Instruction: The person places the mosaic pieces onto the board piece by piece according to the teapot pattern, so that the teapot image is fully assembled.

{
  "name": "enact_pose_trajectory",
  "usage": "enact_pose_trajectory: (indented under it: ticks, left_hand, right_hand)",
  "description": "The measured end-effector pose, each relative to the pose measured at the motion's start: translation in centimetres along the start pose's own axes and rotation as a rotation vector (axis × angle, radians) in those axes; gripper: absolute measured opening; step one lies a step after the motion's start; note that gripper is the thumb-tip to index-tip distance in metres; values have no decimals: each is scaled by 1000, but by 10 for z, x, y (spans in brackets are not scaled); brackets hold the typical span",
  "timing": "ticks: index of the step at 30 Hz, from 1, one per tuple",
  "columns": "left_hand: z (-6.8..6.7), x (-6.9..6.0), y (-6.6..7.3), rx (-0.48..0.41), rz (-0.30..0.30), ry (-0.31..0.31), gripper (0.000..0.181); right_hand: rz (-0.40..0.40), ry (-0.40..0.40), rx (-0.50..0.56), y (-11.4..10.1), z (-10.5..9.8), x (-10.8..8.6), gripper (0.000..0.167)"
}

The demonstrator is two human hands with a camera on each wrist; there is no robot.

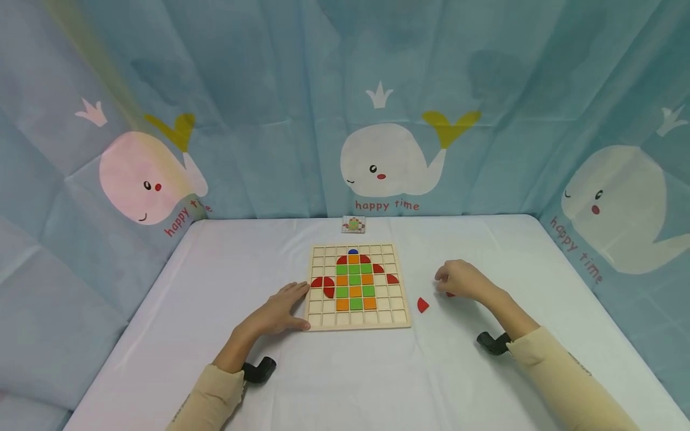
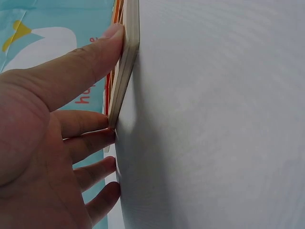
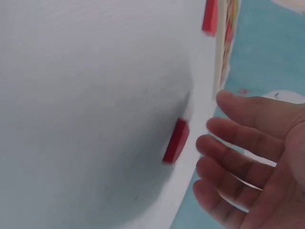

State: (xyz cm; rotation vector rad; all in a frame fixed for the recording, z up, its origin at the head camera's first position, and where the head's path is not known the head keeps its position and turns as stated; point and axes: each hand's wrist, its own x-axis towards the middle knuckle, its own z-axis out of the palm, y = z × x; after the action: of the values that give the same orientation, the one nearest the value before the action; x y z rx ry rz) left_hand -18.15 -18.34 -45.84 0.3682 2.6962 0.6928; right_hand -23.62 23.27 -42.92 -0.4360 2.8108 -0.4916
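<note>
A wooden grid board [image 1: 360, 328] lies on the white table, partly filled with green and orange squares, red quarter-round pieces and a blue half-round piece [image 1: 353, 252] at the top. Along its left edge rests my left hand [image 1: 277, 311], the thumb [image 2: 86, 69] and fingertips touching the rim. My right hand [image 1: 462, 279] hovers to the right of the board with loosely bent fingers and nothing held. Just below it lies a red quarter-round piece [image 3: 177, 141], mostly hidden by the hand in the head view. Between that piece and the board sits another red quarter-round piece [image 1: 423, 305].
Behind the board a small pattern card [image 1: 353, 225] lies near the table's back edge. Blue curtains with a printed whale [image 1: 385, 158] enclose the table at the back and sides. A black device [image 1: 260, 370] sits at the left wrist, and another [image 1: 493, 343] at the right.
</note>
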Motion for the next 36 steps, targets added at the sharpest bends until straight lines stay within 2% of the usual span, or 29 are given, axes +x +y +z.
enact_pose_trajectory:
  ticks: [5,10,14,20,29,36]
  left_hand:
    - [0,1,-1,2,-2,-2,92]
    - [1,2,-1,-9,-4,-7,93]
    - [2,2,-2,-6,-6,-11,93]
    - [1,1,-3,4,5,-1,92]
    - [-2,0,-1,14,7,-5,92]
    - [-1,1,-1,8,1,-5,93]
  right_hand:
    - [-6,14,-26,10,1,-12,20]
    - [33,9,-61,12,4,-16,15]
    - [45,16,-78,11,7,-17,14]
    - [21,52,-83,9,8,-17,14]
    - [29,40,-56,9,10,-13,8]
    - [23,45,-98,7,9,-11,5]
